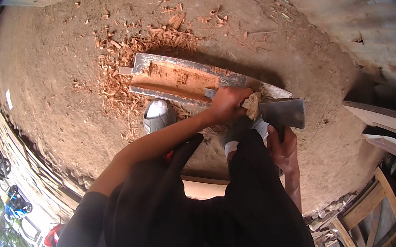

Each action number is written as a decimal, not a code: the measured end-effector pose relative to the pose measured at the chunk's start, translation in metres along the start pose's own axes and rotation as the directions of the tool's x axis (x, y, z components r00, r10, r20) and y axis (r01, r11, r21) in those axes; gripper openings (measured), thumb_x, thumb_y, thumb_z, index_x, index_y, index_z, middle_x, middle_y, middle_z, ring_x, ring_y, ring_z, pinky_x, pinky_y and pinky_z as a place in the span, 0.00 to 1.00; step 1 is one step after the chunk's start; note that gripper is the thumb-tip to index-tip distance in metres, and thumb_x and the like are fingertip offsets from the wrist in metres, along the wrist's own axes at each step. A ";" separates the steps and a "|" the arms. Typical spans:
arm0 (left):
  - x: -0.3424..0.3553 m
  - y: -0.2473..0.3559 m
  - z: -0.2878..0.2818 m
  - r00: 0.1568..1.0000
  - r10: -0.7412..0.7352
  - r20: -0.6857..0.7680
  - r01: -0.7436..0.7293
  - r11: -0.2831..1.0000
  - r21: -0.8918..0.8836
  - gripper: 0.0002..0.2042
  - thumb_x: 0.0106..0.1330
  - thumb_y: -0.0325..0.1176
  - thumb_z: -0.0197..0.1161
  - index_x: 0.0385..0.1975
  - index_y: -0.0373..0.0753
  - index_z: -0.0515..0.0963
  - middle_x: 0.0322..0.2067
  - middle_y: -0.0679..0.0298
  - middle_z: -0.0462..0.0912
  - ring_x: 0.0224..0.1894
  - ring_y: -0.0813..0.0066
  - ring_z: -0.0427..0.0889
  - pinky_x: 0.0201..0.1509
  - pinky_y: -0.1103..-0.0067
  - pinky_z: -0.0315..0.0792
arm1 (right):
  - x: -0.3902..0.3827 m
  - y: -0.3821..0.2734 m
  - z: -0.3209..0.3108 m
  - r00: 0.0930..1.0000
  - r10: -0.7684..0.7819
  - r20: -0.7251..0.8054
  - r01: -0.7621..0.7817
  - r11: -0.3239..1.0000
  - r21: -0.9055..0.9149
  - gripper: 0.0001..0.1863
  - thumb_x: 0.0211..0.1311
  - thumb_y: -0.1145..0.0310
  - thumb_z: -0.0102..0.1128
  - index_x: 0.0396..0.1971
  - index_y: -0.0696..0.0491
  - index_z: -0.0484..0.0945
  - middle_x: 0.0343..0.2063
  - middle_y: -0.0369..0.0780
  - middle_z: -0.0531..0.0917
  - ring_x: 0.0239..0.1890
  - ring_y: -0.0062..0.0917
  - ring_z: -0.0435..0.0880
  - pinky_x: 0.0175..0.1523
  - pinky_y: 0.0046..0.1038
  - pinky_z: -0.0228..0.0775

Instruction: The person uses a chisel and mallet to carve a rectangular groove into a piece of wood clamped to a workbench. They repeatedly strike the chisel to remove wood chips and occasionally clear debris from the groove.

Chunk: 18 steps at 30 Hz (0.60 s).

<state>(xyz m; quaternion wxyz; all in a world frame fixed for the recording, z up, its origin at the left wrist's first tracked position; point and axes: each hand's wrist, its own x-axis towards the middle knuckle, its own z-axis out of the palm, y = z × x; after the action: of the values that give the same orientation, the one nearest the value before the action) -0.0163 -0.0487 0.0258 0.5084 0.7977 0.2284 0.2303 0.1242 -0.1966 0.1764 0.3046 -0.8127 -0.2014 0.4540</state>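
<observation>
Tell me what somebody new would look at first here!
Probably the axe, its broad grey head right of centre, gripped in the right fingers. Next, perhaps, the hollowed wood, reddish inside, in the upper middle. Orange shavings lie thick around its left end.

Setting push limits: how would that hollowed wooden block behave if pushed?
Probably stiff: the hollowed wooden block has solid-looking walls around its cavity. Unlikely to roll: it looks boxy and lies cavity-up. Might drag: the dirt floor looks uneven, with wood shavings scattered by its left end.
</observation>
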 end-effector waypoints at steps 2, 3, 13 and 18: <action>0.000 0.000 -0.002 0.999 -0.019 -0.031 0.020 1.000 0.011 0.17 0.44 0.27 0.68 0.38 0.40 0.78 0.27 0.53 0.82 0.30 0.48 0.84 0.33 0.62 0.77 | 0.001 0.001 -0.004 0.998 0.041 0.049 -0.044 0.998 0.047 0.18 0.77 0.58 0.56 0.41 0.61 0.74 0.16 0.36 0.75 0.15 0.19 0.72 0.21 0.26 0.64; 0.000 0.000 -0.003 0.999 -0.028 -0.046 0.029 0.999 0.016 0.18 0.44 0.27 0.68 0.39 0.40 0.79 0.27 0.53 0.83 0.31 0.49 0.84 0.33 0.62 0.77 | 0.001 -0.002 -0.006 1.000 -0.010 0.005 0.009 0.994 0.112 0.18 0.77 0.58 0.56 0.41 0.61 0.74 0.16 0.36 0.75 0.15 0.18 0.72 0.21 0.25 0.64; 0.003 0.001 -0.001 0.988 -0.119 -0.100 0.119 0.993 -0.008 0.18 0.49 0.32 0.74 0.43 0.41 0.83 0.27 0.53 0.84 0.30 0.51 0.85 0.34 0.65 0.77 | 0.008 -0.012 -0.002 0.995 -0.037 0.096 0.047 0.994 -0.099 0.15 0.75 0.61 0.59 0.42 0.61 0.76 0.20 0.38 0.79 0.19 0.19 0.76 0.23 0.27 0.66; 0.002 -0.001 -0.002 0.990 -0.088 -0.107 0.088 0.996 -0.007 0.31 0.43 0.27 0.67 0.56 0.43 0.79 0.27 0.53 0.84 0.30 0.50 0.84 0.33 0.62 0.77 | 0.004 -0.027 -0.009 0.998 -0.008 0.063 0.002 0.995 0.103 0.15 0.77 0.59 0.55 0.45 0.57 0.74 0.19 0.35 0.73 0.15 0.16 0.70 0.20 0.22 0.63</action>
<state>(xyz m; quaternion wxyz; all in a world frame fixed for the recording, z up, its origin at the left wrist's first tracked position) -0.0156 -0.0459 0.0259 0.5058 0.7729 0.2900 0.2504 0.1328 -0.1770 0.1955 0.3409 -0.7806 -0.1893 0.4885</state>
